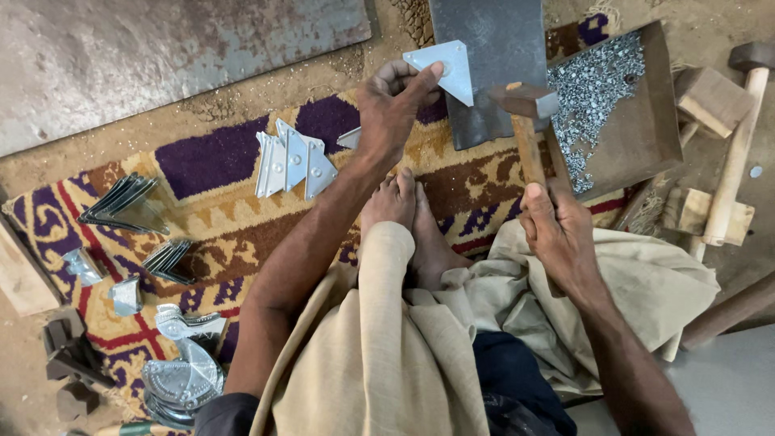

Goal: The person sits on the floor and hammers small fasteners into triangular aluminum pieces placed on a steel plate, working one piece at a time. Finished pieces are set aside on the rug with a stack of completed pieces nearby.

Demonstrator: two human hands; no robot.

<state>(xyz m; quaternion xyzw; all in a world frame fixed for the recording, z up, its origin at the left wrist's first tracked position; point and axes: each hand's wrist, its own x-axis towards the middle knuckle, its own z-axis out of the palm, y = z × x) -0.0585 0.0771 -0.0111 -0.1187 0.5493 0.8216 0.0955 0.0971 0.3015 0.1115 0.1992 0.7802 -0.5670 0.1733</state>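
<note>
Fingers: left hand (391, 109), upper centre of the frame, pinches a triangular sheet-metal plate (446, 71) by its lower-left corner, thumb against fingertips, the plate lying over the dark steel block (488, 64); right hand (557, 234), right of centre, is wrapped closed around the wooden shaft of a hammer (526, 121), its head just beside the plate's lower point. Handling, as judged: seat the plate flat on the block, keep the pinching fingertips clear of the striking spot, strike squarely. Adjacent items: tray of small rivets (601, 89) upper right; stacked finished plates (292, 161) on the patterned rug (202, 218)
</note>
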